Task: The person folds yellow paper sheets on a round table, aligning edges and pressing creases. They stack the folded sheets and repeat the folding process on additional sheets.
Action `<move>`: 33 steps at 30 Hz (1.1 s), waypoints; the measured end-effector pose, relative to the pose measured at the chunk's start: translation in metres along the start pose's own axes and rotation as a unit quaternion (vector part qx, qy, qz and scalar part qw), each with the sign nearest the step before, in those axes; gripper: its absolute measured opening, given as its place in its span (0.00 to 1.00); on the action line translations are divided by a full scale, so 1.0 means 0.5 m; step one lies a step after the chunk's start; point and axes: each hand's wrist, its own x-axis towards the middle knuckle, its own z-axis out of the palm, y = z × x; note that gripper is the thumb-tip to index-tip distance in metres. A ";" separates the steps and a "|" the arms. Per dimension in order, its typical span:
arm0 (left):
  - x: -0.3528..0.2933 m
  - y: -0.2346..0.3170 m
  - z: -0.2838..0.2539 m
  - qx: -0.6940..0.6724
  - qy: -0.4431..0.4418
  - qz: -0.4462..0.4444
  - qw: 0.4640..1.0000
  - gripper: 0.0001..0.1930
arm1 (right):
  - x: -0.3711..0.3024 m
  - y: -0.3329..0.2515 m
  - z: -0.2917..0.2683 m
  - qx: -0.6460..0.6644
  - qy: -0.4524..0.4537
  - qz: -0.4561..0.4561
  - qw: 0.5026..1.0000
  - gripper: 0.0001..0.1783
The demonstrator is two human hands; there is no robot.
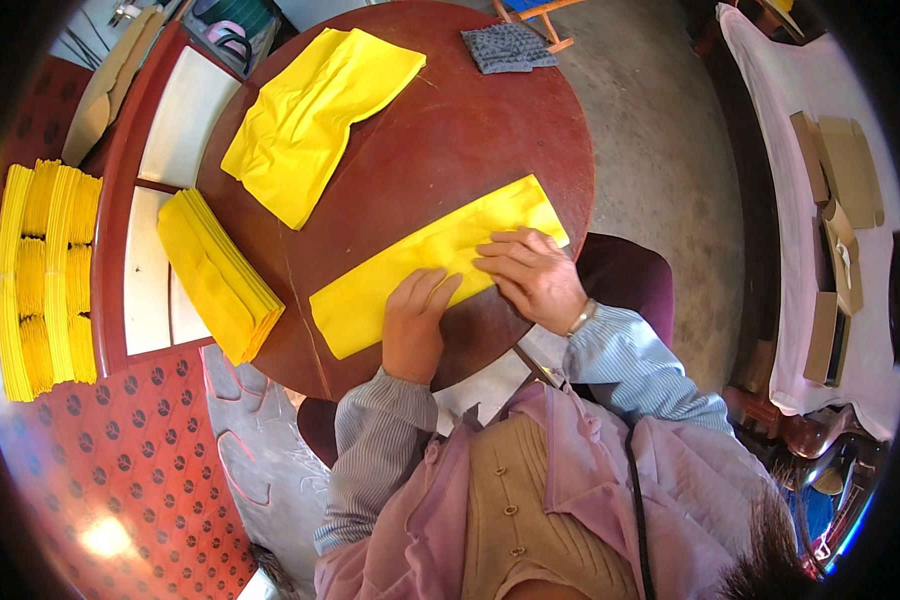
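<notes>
A yellow folded piece of cloth-like sheet (410,285), long and narrow, lies slantwise near the front edge of the round table. My left hand (416,322) rests on its near edge, fingers stretched out over the sheet. Further right, my right hand (537,272) lies flat on it with the fingers a little apart. Neither hand grips the sheet. A looser, creased yellow sheet (315,120) is spread at the table's far left. By the left rim, a stack of folded yellow pieces (215,275) leans out over the edge.
The round table (470,130) is dark red; a grey patterned cloth (507,48) sits at its far rim. Left stand bundled yellow stacks (48,280) and a red-framed white panel (150,275). Opened cardboard boxes (840,180) lie on a pink-covered surface (805,90) at right.
</notes>
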 end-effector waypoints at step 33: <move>-0.068 0.003 0.002 0.049 0.082 -0.048 0.994 0.25 | 0.005 -0.002 -0.013 -0.063 -0.023 -0.015 0.998 0.21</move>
